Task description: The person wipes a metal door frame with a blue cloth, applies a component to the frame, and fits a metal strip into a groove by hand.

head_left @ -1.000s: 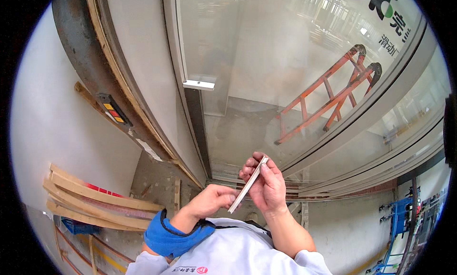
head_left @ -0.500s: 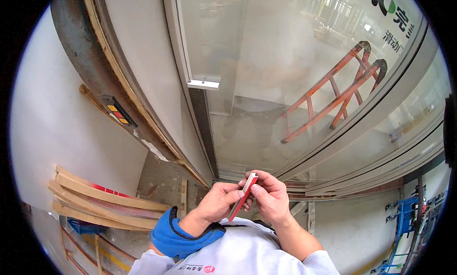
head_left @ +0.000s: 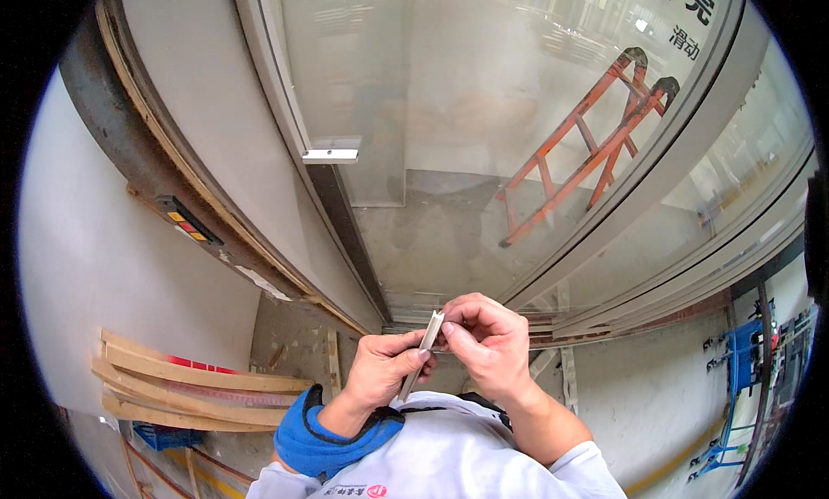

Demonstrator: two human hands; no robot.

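My left hand (head_left: 380, 368) is closed around the middle of a short, narrow, off-white profile strip (head_left: 432, 331), its thumb pressed along the side. The strip is tilted, its notched end pointing up and away from me. At that upper end, my right hand (head_left: 489, 335) has its thumb and curled forefinger pinched together against the strip's edge. Anything thin between those fingertips is too small to make out. A blue cuff (head_left: 324, 434) wraps my left forearm. Both hands are just in front of my light grey shirt, close to the foot of a framed glass door (head_left: 466, 119).
A white metal bracket (head_left: 331, 156) juts from the door frame. Behind the glass an orange folding ladder (head_left: 577, 149) shows. Wooden boards (head_left: 199, 380) lie at the left, near a rusty steel post (head_left: 112, 93). Blue metal racking (head_left: 743, 361) stands at the right.
The strip has turned in my left hand, so its red face no longer shows. My right fingers have shifted to the strip's upper edge. The view has swung slightly right.
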